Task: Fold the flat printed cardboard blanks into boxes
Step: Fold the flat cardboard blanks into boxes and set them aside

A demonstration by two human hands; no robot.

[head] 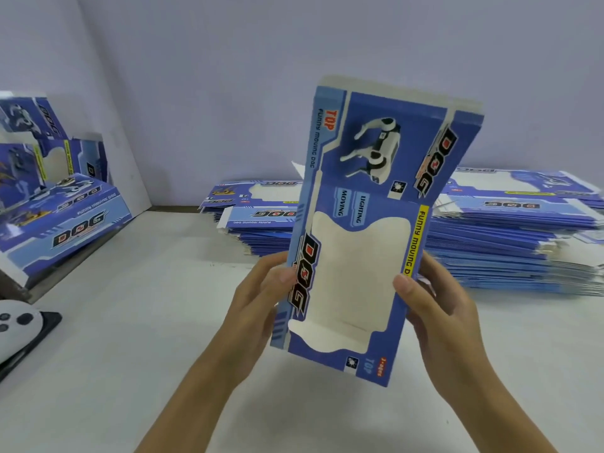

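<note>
Left hand [261, 299] and right hand [438, 302] pinch the flat blank [369, 230] by its edges; press inward evenly to square the creases.

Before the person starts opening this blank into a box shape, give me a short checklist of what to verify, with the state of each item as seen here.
1. Both hands hold the flat blue printed cardboard blank: ok. The left hand grips its left edge and the right hand its right edge.
2. Blank lifted off the white table: ok.
3. Blank not yet opened: ok, it looks flat.
4. Printed side toward the camera: ok, the DOG lettering is readable.
5. Supply at hand: ok, the stack of blue flat blanks lies behind.
6. End flaps free to fold: cannot tell.
</note>
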